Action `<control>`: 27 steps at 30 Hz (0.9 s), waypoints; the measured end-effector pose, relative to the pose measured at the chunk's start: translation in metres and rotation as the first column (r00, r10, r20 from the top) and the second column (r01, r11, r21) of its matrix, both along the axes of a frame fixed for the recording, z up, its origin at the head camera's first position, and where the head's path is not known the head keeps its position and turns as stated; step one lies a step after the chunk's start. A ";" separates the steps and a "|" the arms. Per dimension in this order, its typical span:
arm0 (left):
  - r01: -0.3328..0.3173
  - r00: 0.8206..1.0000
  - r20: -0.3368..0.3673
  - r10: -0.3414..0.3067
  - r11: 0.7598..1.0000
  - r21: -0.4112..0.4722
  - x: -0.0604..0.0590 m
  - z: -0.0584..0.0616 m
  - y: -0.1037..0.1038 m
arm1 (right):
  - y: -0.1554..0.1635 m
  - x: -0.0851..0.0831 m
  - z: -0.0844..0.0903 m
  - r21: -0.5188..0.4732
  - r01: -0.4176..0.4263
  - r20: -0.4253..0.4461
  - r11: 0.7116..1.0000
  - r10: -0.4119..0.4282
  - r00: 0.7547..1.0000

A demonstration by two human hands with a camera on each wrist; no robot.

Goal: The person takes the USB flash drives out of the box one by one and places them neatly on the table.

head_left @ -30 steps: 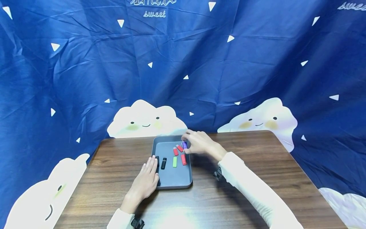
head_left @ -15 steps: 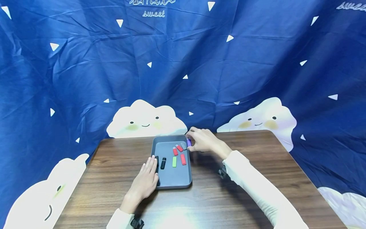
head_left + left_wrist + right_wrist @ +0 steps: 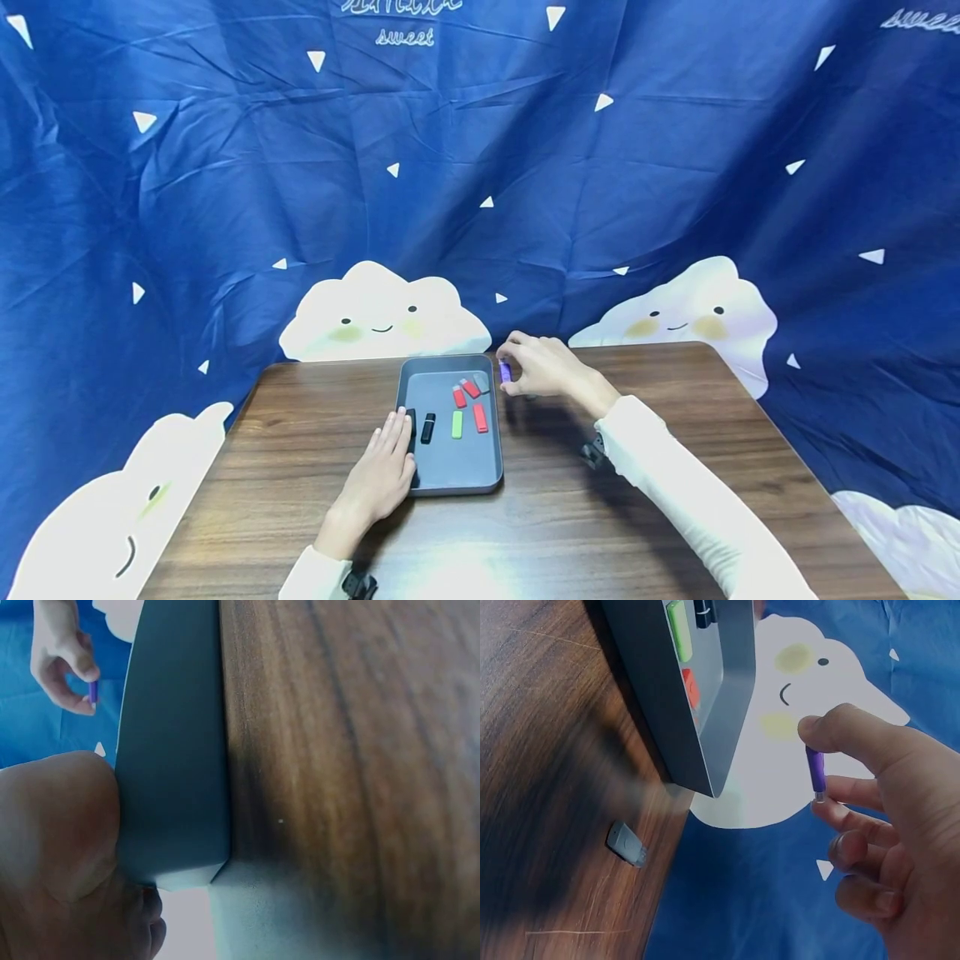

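Note:
My right hand [image 3: 543,367] pinches a purple USB flash drive [image 3: 506,371] between thumb and fingertips. It hangs just right of the grey tray's far right corner. In the right wrist view the purple drive [image 3: 816,771] stands on end, silver plug toward the fingertips. My left hand [image 3: 382,471] rests on the left rim of the tray [image 3: 457,492], its fingers straight. Inside the tray lie two small red drives [image 3: 460,397], a larger red one [image 3: 481,418], a green one [image 3: 457,424], a grey one [image 3: 482,382] and a black one [image 3: 427,427]. Another dark piece [image 3: 412,422] sits beside my left fingers.
On the wooden table [image 3: 637,467], right of the tray, lies a grey flash drive [image 3: 626,844], mostly hidden by the right hand in the head view. A blue curtain [image 3: 525,167] with clouds and triangles hangs behind the table's far edge.
My right hand has carried the purple flash drive rightward, from over the tray to just outside its right rim. The grey drive in the far right corner is uncovered. My left hand stays put.

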State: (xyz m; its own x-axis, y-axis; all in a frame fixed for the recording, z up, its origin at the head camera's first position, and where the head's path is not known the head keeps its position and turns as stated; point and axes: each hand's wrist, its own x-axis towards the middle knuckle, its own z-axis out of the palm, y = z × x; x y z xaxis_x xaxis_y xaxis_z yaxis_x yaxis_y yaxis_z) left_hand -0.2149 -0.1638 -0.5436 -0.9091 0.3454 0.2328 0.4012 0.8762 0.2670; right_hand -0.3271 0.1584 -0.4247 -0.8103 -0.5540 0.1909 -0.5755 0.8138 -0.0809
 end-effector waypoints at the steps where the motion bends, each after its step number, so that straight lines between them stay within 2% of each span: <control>1: -0.001 1.000 -0.009 0.001 1.000 -0.007 -0.001 -0.002 -0.001 | 0.001 0.000 0.000 -0.005 0.000 0.000 1.000 0.000 1.000; 8: -0.014 1.000 -0.023 0.013 0.999 -0.047 -0.004 -0.010 -0.003 | 0.011 0.001 0.000 -0.035 0.010 -0.009 0.999 -0.010 1.000; 15: -0.001 1.000 0.017 0.001 1.000 -0.004 0.000 0.000 -0.001 | 0.020 0.000 -0.002 -0.060 0.005 -0.014 0.998 -0.006 1.000; 19: -0.011 0.999 0.050 0.012 1.000 -0.022 0.001 0.006 0.001 | 0.023 0.001 -0.001 -0.065 0.009 -0.017 0.998 -0.010 1.000; 27: -0.010 1.000 0.029 0.011 1.000 -0.030 -0.002 -0.001 -0.002 | 0.032 0.003 -0.003 -0.068 0.027 -0.021 0.997 -0.028 0.999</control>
